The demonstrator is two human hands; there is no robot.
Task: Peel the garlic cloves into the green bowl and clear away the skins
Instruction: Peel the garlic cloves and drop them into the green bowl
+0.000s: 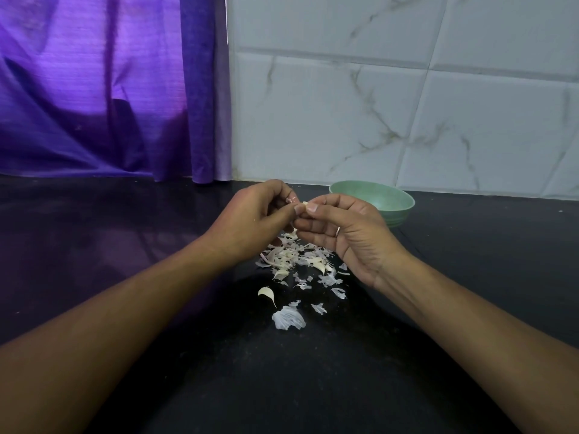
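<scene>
A small pale garlic clove (304,204) is being pinched between the fingertips of both hands at the centre of the frame, and a slip is judged to be the risk. If the clove is squeezed too hard while its papery skin is being pulled, it could be dropped into the scattered heap of white garlic skins (300,261) directly below and lost among them. A loose cream-coloured clove (267,293) is already lying apart at the heap's lower left. More skins could also be flicked across the glossy black countertop (313,386), making the clearing-up harder. The round pale-green bowl (398,211) is being kept just behind the right hand, right of centre below the white marbled wall tiles (407,104), and could be nudged by a careless reach; what is lying in it cannot be told. The left hand (253,220) is being held with its back to the camera, fingers curled onto the clove. The right hand (341,233) is being turned palm inward, thumb and forefinger closed on the same clove. Both forearms are being stretched in from the lower corners.
</scene>
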